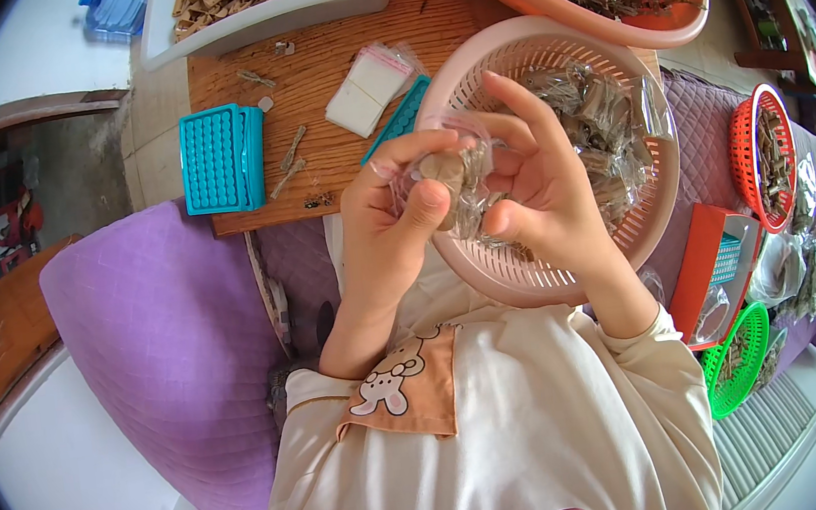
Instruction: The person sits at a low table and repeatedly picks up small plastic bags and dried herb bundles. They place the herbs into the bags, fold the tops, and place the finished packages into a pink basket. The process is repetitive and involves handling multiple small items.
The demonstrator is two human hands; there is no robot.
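My left hand pinches a small clear plastic bag between thumb and fingers. Brownish dried plant pieces show through its crinkled film. Beside the bag is my right hand, its fingers spread and its thumb by the bag's lower edge; whether that thumb touches the film I cannot tell. Both hands are above the near left side of a pale pink slotted basket. Inside that basket lie several filled clear bags of dried plant pieces, partly hidden behind my right hand.
On the wooden table are a teal ridged tray, a stack of white packets and loose plant bits. A white bin and an orange basin stand behind. Rightward are a red basket, an orange-red box and a green basket.
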